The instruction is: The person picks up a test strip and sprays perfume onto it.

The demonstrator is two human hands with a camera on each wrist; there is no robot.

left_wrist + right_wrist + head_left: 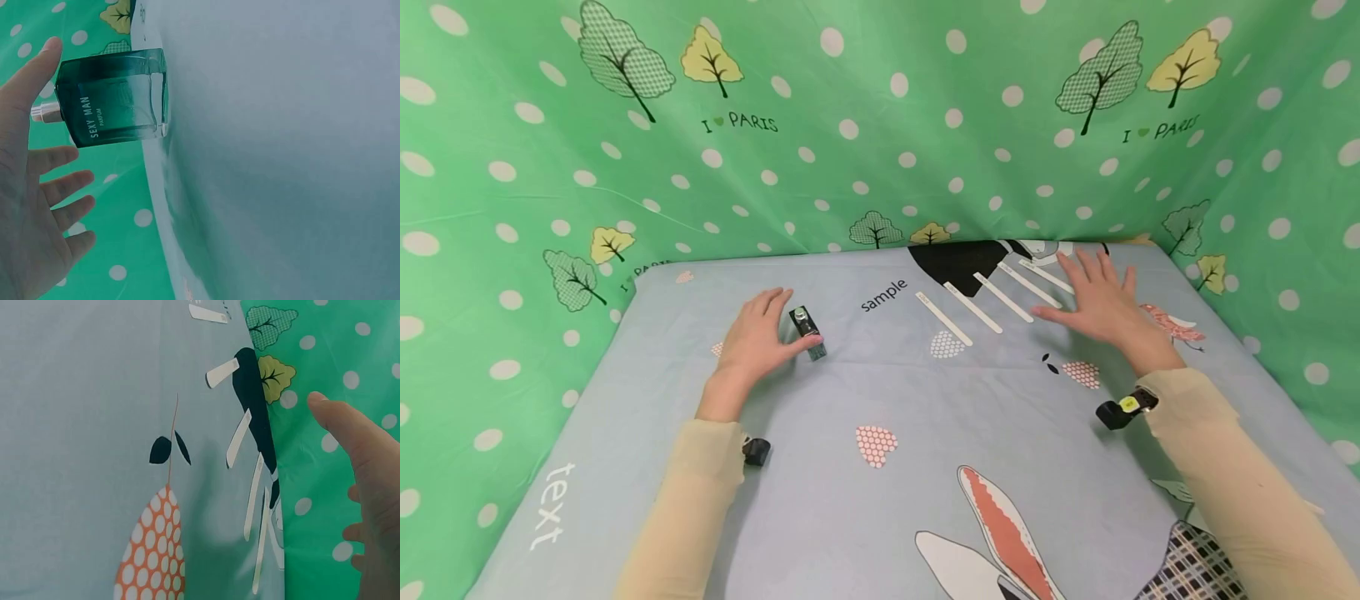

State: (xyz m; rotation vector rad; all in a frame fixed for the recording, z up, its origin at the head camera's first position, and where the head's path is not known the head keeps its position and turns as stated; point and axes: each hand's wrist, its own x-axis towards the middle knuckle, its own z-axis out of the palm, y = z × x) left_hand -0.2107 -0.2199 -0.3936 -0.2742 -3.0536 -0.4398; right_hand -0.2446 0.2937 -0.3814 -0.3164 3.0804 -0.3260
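A green glass perfume bottle [803,322] stands on the cloth-covered table; in the left wrist view its label on the bottle [106,100] reads SEXY MAN PARFUM. My left hand [754,337] is beside the bottle with fingers spread, the thumb on one side and the other fingers on the other, not curled round it. Several thin white paper strips [943,318] lie side by side near the table's far edge. Over the right end of that row my right hand [1103,302] spreads its fingers, holding nothing. The right wrist view shows its thumb and fingertips above the strips [239,439].
The pale blue printed cloth [805,500] carries hearts, a rabbit and words, all flat print. Behind the table hangs a green dotted curtain [865,100], meeting its far edge and continuing along both sides. A dark wrist camera [1116,414] sits under the right wrist.
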